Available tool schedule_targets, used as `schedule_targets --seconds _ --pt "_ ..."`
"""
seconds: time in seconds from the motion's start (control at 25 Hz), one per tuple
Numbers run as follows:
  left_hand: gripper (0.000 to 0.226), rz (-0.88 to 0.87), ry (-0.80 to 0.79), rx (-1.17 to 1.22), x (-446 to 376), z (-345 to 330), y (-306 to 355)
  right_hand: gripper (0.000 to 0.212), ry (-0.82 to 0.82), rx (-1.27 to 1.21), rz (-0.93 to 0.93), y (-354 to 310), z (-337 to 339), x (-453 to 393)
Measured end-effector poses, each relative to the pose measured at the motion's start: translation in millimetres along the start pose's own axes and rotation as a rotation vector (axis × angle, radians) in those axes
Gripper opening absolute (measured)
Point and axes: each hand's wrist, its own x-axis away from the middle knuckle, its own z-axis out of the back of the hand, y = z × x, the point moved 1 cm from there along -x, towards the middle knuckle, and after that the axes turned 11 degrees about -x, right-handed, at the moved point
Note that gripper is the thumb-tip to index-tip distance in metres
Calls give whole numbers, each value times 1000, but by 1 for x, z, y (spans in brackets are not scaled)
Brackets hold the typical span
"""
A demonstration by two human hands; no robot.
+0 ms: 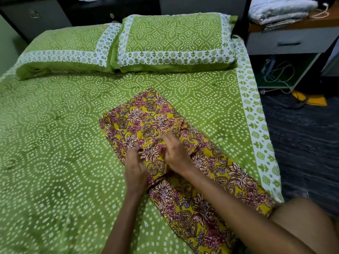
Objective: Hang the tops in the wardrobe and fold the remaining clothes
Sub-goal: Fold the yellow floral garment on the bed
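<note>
Nearest the camera, the left hand point(134, 173) pinches a fold edge of the yellow floral garment point(185, 162) while the right hand point(176, 154) presses flat, fingers extended, just beside it. To fold cleanly, hold the crease pinned, align the edges and smooth outward. Lying on the bed point(55, 143), the garment has its long axis running diagonally from near right towards the pillows point(172, 43).

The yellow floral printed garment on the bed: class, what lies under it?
The yellow floral printed garment lies on the green dotted bedsheet, which shows all round it. Both hands rest on top. Anything else beneath is covered.
</note>
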Motion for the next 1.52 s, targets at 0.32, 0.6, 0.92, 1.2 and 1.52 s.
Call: schedule_targets --seconds 0.32,0.6,0.92,1.2,1.52 --pt "97 -44 -222 -612 31 -39 -26 62 -367 452 -197 69 -26 -26" --pt "110 -27 -262 -645 29 -35 -22 82 -257 526 -350 80 -2 -23" --pt "91 -18 -325 -614 62 -32 15 78 -222 522 -337 95 61 71" --pt "67 -425 -460 -424 168 -31 34 97 -544 582 -122 106 120 127" --pt "67 -763 -435 -306 224 -8 37 83 -845 228 -208 115 215 170"
